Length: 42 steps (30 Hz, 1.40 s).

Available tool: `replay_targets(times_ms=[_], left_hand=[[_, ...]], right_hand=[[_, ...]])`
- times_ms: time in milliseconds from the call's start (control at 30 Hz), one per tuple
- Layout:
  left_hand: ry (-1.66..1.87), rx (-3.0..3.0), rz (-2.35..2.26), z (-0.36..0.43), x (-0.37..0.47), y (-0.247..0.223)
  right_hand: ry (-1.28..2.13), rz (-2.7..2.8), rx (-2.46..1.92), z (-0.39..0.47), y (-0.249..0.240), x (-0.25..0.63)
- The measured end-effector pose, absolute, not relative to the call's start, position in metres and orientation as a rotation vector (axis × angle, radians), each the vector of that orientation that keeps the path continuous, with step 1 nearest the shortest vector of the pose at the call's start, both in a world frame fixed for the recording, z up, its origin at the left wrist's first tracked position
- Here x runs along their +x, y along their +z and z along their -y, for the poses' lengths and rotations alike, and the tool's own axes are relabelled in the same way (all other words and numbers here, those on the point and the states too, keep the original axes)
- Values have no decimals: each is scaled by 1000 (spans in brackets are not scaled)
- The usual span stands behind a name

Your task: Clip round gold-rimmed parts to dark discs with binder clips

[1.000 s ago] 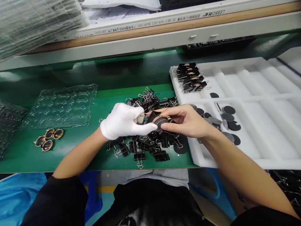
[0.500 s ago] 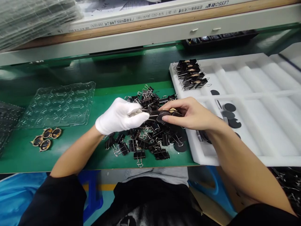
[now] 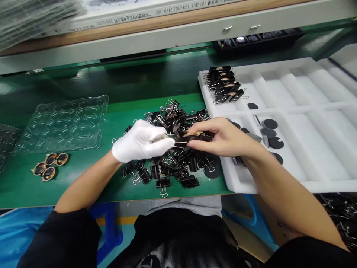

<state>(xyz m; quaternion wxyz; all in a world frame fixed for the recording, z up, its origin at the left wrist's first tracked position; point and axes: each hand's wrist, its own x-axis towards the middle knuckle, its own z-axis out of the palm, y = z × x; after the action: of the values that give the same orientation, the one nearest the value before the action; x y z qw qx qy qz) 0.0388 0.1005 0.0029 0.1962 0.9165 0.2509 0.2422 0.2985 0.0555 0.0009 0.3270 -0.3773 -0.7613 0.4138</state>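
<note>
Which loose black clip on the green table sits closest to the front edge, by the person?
The front-middle binder clip, its wire handles pointing toward that edge; the clip on its left and the one on its right lie farther back.

Along the pale plastic strip [image 3: 134,16] on the far shelf edge [image 3: 122,44], upside-down print reads "1614-2023", "24x14(100)" and, farther left, a number beginning "2509100", its end blurred. Chinese characters between them include "有限公司". The black shirt [image 3: 178,238] bears a pale print, too unclear to read.
</note>
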Motion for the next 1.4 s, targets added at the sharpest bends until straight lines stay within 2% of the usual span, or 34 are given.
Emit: replay_targets(times_ms=[167,400,600,833,1000,1200,1267,1333,1400], left_hand=[[574,2407,-822,-100,43,10],[342,1662,-959,-87,55,18],[497,1702,-858,-81,53,25],[446,1764,-816,-81,47,28],[444,1821,-844,-79,47,31],[369,2123,-895,-75,52,23],[310,2213,-860,-71,55,21],[238,2226,-825,-67,57,22],[201,2230,-827,-65,56,25]], right_hand=[[932,2015,-1022,-55,-2,301],[121,2235,-994,-53,-6,297],[-163,2193,-863,-50,-7,304],[-414,2265,-599,-51,-6,313],[-330,2370,-650,-47,4,315],[569,2224,-1086,-23,18,309],[772,2148,-1195,-19,23,308],[839,2137,-1219,-23,28,316],[734,2153,-1235,-35,31,338]])
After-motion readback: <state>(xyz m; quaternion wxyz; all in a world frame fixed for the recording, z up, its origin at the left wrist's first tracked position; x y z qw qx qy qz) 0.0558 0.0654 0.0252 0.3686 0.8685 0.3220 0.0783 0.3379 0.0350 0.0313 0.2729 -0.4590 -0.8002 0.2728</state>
